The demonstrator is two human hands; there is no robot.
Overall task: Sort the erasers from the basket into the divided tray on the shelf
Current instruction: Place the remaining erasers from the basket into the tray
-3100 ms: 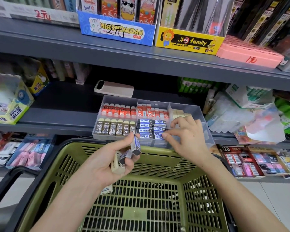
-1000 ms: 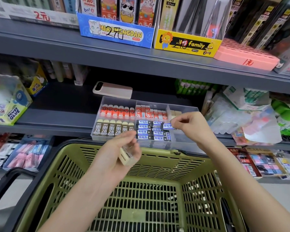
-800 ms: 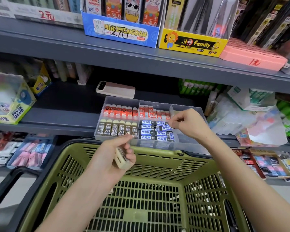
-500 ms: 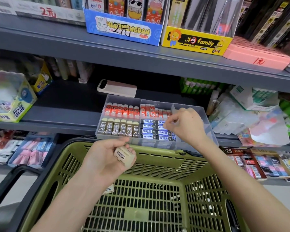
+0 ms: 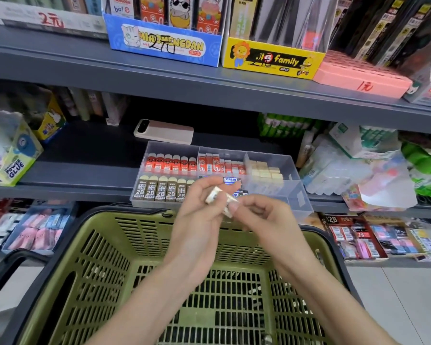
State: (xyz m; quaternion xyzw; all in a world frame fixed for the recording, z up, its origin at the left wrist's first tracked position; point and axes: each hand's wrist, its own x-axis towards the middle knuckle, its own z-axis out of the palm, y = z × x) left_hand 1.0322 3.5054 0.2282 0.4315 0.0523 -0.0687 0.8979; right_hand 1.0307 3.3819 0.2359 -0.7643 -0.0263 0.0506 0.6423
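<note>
Head view, right hand [image 5: 266,220] off tray [image 5: 305,197], meets left hand [image 5: 199,217], both grips pinching eraser [image 5: 218,196]

Both forearms come up bare from the bottom of the view and angle in toward each other, so the hands meet in the middle. Left hand [image 5: 199,217] is turned palm-in with its fingers curled up, thumb and fingertips pinching the upper end of a small cream eraser [image 5: 215,196]. Right hand [image 5: 266,220] has its fingers curled too, thumb and forefinger nipping the lower end.
</note>
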